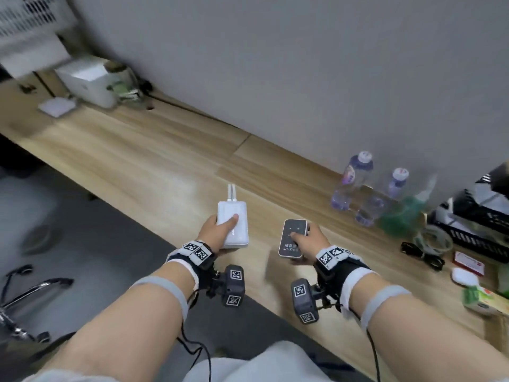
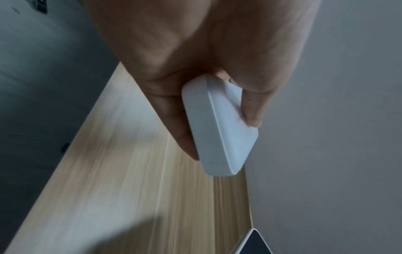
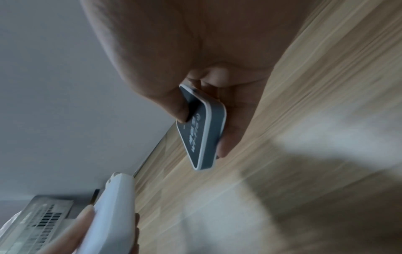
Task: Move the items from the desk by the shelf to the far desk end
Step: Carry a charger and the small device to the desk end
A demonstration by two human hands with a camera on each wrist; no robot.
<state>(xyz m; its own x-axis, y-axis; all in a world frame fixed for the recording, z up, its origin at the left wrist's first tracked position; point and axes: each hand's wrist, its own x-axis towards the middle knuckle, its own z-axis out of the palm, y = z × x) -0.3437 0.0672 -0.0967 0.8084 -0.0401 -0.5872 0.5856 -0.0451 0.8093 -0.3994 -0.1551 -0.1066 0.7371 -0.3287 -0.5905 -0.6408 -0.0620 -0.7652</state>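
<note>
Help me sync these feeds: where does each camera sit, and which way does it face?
Head: worn on the head, looks down at the desk; both forearms, left hand, right hand.
Left wrist: under the left hand, looks along the fingers gripping the white box.
Right wrist: under the right hand, looks along the fingers pinching the dark remote.
Shared: all three show both items and the desk.

Left hand (image 2: 195, 60) grips a white box (image 2: 219, 130), thumb on one face, fingers (image 2: 174, 120) under the other. Held above the wood desk (image 2: 121, 180), beside the grey wall (image 2: 326, 137). Dark device corner (image 2: 255, 244) pokes in at bottom edge. Desk blurred.
</note>
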